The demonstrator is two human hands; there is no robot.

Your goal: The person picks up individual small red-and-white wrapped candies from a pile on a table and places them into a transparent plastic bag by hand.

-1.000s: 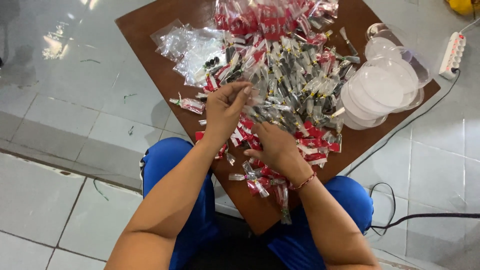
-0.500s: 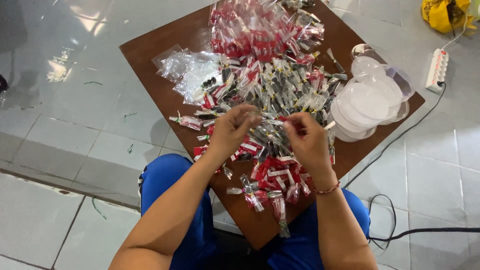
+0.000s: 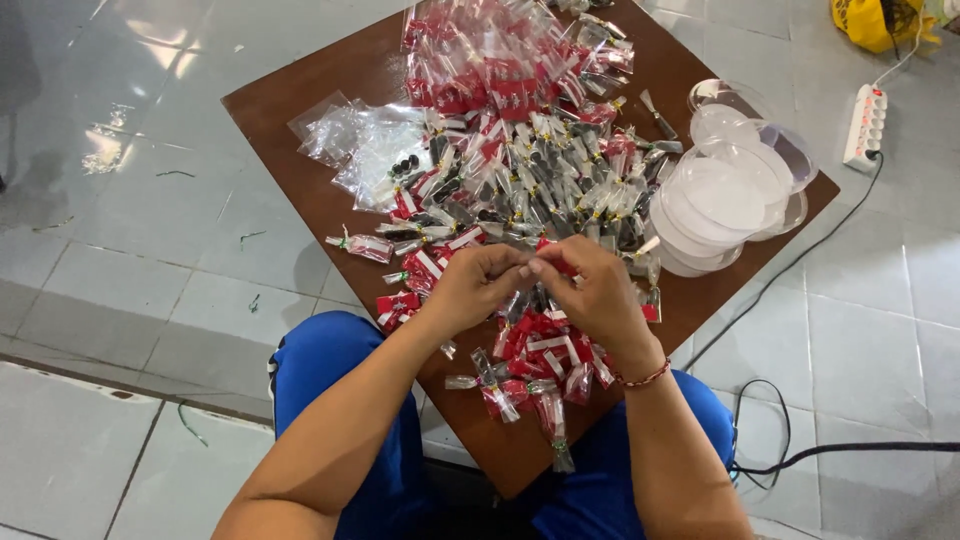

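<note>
Hands: your left hand (image 3: 472, 285) and right hand (image 3: 592, 290) meet fingertip to fingertip, both pinched narrow on one small packet (image 3: 528, 268).
Place: above the table (image 3: 300, 170), near its front corner.
Handling: it looks light, soft, crinkly and slippery; hold it by the tied neck.

One brown wooden table (image 3: 300, 120), two hands, left hand (image 3: 470, 290) and right hand (image 3: 597, 292), too many small red-and-clear packets (image 3: 520, 150) to count, roughly six clear round lids (image 3: 725, 195) at three o'clock, one white power strip (image 3: 864, 127), one yellow bag (image 3: 875, 22) at one o'clock.
</note>
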